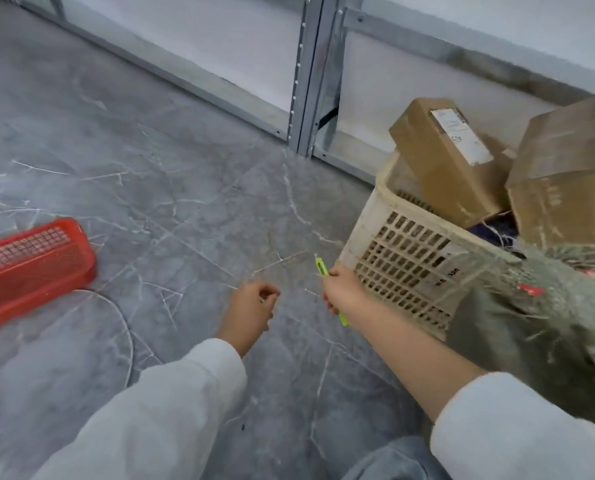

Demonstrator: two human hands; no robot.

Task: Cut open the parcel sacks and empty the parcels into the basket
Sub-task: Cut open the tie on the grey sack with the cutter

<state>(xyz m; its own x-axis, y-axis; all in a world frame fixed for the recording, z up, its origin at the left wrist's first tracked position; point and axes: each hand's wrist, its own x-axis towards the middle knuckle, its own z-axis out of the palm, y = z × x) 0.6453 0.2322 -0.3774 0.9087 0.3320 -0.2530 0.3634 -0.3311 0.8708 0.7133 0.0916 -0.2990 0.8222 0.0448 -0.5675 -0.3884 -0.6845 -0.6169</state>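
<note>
- Clearly, your woven green sack [545,317] slumps at four o'clock against the cream basket [403,258]. It looks limp, slick and light, so take it by a bunched fistful of cloth.
- Cardboard parcels [452,157] jut from the basket at two o'clock and look stiff.
- Your right hand [344,292] has its fingers wrapped round the green knife [320,266], beside the basket wall.
- Your left hand [251,306], at six o'clock, has loosely curled fingers holding nothing.

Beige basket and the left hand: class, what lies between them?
The right hand, gripping a green cutter, lies between left hand and basket in the head view.
</note>
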